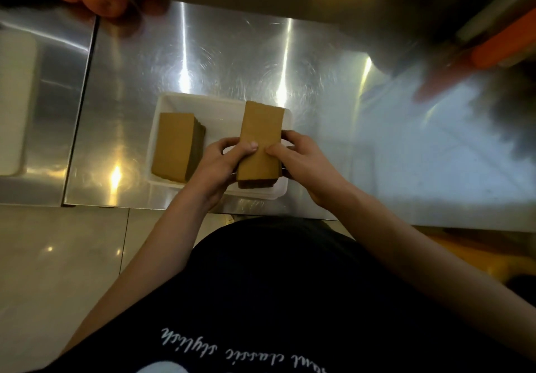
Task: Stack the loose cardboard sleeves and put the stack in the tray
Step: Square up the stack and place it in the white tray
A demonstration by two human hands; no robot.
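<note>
Both hands, left [216, 163] and right [301, 163], clamp the stack [261, 143] by its sides over the tray [220, 102], centre frame: lower level beside the first pile [174, 146], then release.

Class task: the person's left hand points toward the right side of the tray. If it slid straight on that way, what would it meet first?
The left hand already presses the held stack of sleeves; beyond that, probably the right hand.
</note>
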